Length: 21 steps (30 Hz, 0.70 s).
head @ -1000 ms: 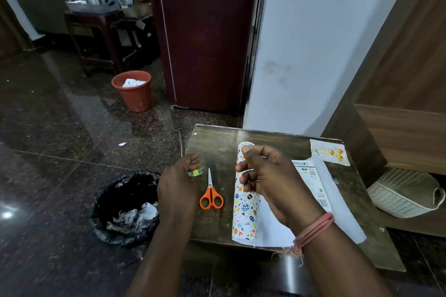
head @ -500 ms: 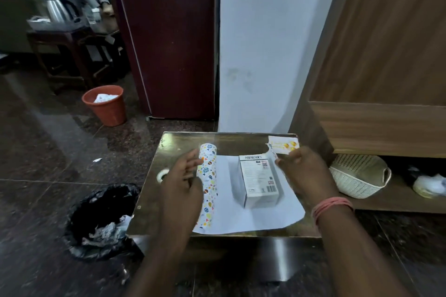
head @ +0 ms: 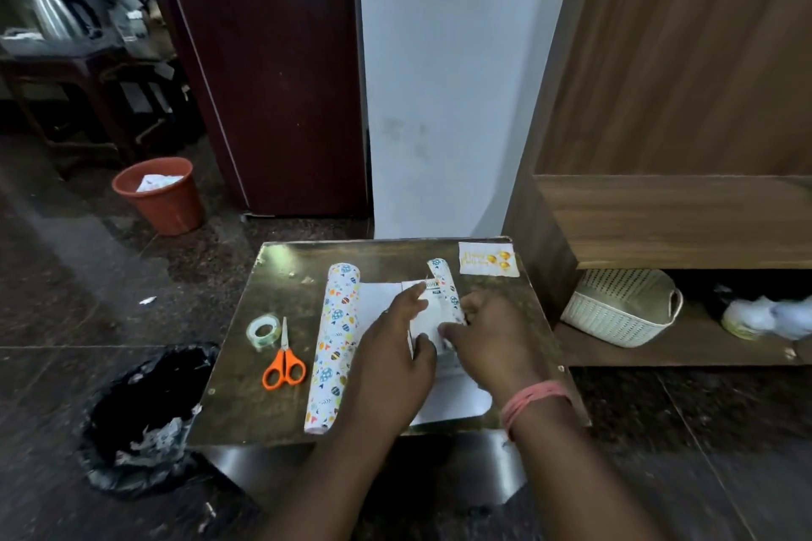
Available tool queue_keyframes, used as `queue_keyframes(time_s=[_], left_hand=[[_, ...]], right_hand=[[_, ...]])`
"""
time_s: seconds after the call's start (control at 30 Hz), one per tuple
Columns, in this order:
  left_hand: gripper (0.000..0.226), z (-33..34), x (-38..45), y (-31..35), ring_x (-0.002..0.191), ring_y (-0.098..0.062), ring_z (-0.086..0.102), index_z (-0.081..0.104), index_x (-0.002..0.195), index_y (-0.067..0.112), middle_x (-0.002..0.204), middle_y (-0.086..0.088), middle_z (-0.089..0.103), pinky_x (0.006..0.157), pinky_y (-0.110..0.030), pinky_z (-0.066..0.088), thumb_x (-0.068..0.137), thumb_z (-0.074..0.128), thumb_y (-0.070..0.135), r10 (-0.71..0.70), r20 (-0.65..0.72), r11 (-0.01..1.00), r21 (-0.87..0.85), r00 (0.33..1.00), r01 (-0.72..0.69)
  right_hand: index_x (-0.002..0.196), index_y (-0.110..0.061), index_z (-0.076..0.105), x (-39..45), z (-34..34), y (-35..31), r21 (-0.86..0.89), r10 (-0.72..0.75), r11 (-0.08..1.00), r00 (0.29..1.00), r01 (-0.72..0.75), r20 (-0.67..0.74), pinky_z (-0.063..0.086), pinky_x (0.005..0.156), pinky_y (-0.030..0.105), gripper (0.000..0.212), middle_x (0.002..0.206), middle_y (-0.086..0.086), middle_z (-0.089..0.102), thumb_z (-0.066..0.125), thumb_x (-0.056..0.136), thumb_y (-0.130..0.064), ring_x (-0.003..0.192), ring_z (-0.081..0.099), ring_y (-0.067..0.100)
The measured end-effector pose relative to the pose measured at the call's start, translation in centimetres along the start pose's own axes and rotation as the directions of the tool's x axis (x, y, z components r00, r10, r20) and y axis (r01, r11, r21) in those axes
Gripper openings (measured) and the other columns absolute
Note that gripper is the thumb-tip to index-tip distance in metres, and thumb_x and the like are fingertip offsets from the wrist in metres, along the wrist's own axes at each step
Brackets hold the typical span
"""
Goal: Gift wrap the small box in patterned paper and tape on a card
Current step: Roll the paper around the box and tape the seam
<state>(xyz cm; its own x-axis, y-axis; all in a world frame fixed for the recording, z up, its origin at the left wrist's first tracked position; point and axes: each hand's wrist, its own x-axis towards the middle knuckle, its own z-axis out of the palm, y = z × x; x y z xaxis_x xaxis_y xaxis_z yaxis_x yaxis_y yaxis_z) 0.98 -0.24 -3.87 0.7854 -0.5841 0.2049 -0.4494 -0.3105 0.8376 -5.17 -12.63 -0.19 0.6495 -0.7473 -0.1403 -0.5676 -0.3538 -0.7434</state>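
While both hands are working at the small box [head: 428,312], I am seeing it sitting on the white back of the unrolled patterned paper [head: 380,299], mid-table.

I am watching the left hand [head: 395,360] curling its fingers and thumb around the box's near-left side, while the right hand [head: 487,338] is pinching the curled paper edge [head: 446,286] up against the box's right side. Left of them the paper roll [head: 336,343] is lying lengthwise, with orange scissors [head: 284,360] and a tape roll [head: 263,330] further left. At the table's [head: 246,387] far right corner, the card [head: 487,259] is lying flat.
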Motion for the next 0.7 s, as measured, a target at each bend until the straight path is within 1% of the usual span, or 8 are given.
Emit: queue_keyframes(time_s=[0.07,0.13,0.23,0.33,0.4,0.53,0.6,0.7], left_hand=[[0.062,0.1,0.1,0.2,0.125,0.002,0.055,0.044,0.146,0.041,0.133,0.020,0.064,0.106,-0.021,0.043,0.095,0.059,0.010,0.007,-0.008,1.000,0.029,1.000,-0.006],[0.063,0.1,0.5,0.1,0.124,0.001,0.056,0.044,0.146,0.041,0.131,0.020,0.065,0.105,-0.022,0.044,0.094,0.059,0.009,-0.003,-0.011,0.999,0.051,1.000,0.004],[0.064,0.1,0.5,0.2,0.124,0.001,0.057,0.045,0.146,0.040,0.130,0.020,0.065,0.106,-0.026,0.046,0.093,0.059,0.006,-0.026,-0.018,0.998,0.062,1.000,0.027],[0.067,0.2,0.7,0.4,0.124,-0.005,0.057,0.043,0.148,0.039,0.131,0.019,0.065,0.105,-0.032,0.047,0.091,0.058,0.008,-0.013,-0.018,0.993,0.114,1.000,0.015],[0.067,0.1,0.8,0.7,0.123,-0.007,0.057,0.041,0.150,0.038,0.133,0.019,0.064,0.102,-0.031,0.047,0.092,0.059,0.010,-0.006,-0.014,0.987,0.163,1.000,0.009],[0.067,-0.3,0.8,1.0,0.124,-0.010,0.058,0.036,0.154,0.037,0.137,0.022,0.062,0.100,-0.035,0.049,0.095,0.062,0.018,0.029,0.016,0.970,0.242,0.999,-0.032],[0.067,-0.4,0.9,0.8,0.123,-0.010,0.059,0.034,0.155,0.040,0.138,0.022,0.062,0.100,-0.037,0.050,0.097,0.062,0.020,0.047,0.036,0.964,0.261,0.998,-0.055],[0.067,-0.8,1.2,0.5,0.121,-0.005,0.060,0.034,0.155,0.042,0.137,0.025,0.061,0.101,-0.027,0.047,0.099,0.064,0.022,0.034,0.073,0.970,0.239,0.997,-0.051]], right_hand=[[0.093,-0.021,0.070,-0.4,0.7,-0.1,0.000,-0.022,1.000,1.000,0.022,-0.014,0.059,0.070,0.034,0.020,0.082,-0.005,0.073,0.069,0.075,-0.031,0.077,0.071,0.021],[0.101,-0.022,0.069,-0.8,0.9,-0.3,-0.045,-0.042,0.998,0.999,0.041,-0.018,0.058,0.078,0.034,0.025,0.090,-0.006,0.074,0.066,0.079,-0.033,0.085,0.070,0.020],[0.105,-0.019,0.068,-1.8,1.2,-0.5,-0.095,-0.093,0.992,0.995,0.088,-0.048,0.056,0.079,0.035,0.024,0.096,0.000,0.074,0.060,0.088,-0.034,0.092,0.070,0.026],[0.107,-0.017,0.065,-2.6,1.4,-0.1,-0.173,-0.136,0.977,0.990,0.128,-0.032,0.053,0.082,0.034,0.018,0.104,0.004,0.072,0.053,0.094,-0.016,0.101,0.068,0.028],[0.120,-0.019,0.064,-3.3,1.3,0.1,-0.164,-0.155,0.975,0.988,0.152,-0.011,0.051,0.088,0.030,0.036,0.113,0.001,0.070,0.053,0.089,-0.006,0.108,0.066,0.023],[0.128,-0.025,0.069,-3.4,1.0,1.0,0.004,-0.091,0.996,0.994,0.091,-0.057,0.048,0.083,0.022,0.049,0.109,-0.008,0.073,0.051,0.090,0.002,0.101,0.068,0.016],[0.121,-0.028,0.073,-2.4,0.8,1.7,0.121,-0.022,0.992,0.998,0.029,-0.058,0.058,0.081,0.033,0.042,0.103,-0.004,0.077,0.057,0.093,-0.003,0.089,0.071,0.015],[0.103,-0.026,0.080,-0.9,0.2,2.4,0.314,0.070,0.948,0.997,-0.058,-0.025,0.056,0.066,0.023,0.020,0.092,-0.007,0.078,0.072,0.092,-0.011,0.082,0.072,0.007]])
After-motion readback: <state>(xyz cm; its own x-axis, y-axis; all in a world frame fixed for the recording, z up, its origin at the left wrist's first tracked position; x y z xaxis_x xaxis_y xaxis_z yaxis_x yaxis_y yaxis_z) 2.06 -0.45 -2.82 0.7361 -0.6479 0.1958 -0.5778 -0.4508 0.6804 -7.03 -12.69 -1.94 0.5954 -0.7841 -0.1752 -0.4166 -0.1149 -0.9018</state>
